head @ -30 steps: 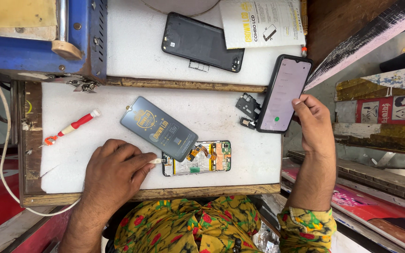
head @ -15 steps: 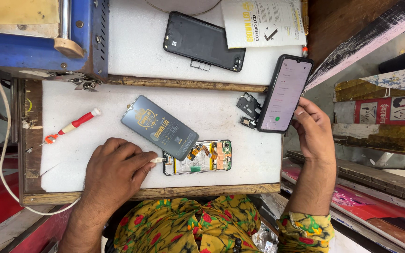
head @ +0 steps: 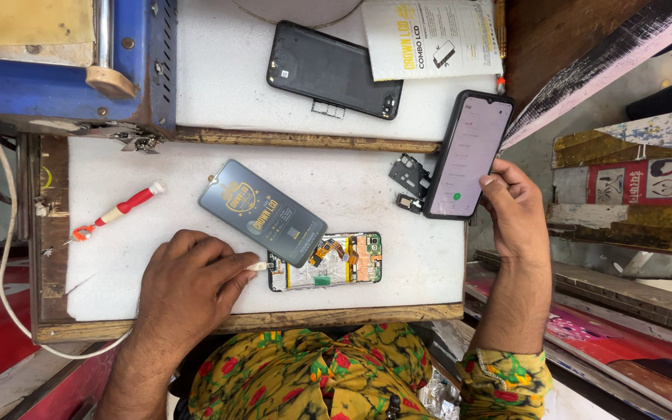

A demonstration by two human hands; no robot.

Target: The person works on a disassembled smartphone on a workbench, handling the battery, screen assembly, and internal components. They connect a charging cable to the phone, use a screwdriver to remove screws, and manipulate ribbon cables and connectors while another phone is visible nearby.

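Here, the white work board [head: 196,93] spreads beneath both hands. A dark back cover [head: 334,70] lies well beyond the fingertips. The right hand [head: 519,210] grasps a lit phone [head: 468,155], fingers wrapped round its edge. A loose screen panel [head: 262,211] rests just past the left hand [head: 188,288], overlapping the opened phone [head: 328,260]. The left fingers pinch a white cable plug [head: 259,266] touching that opened phone's end. A red screwdriver [head: 118,210] lies apart.
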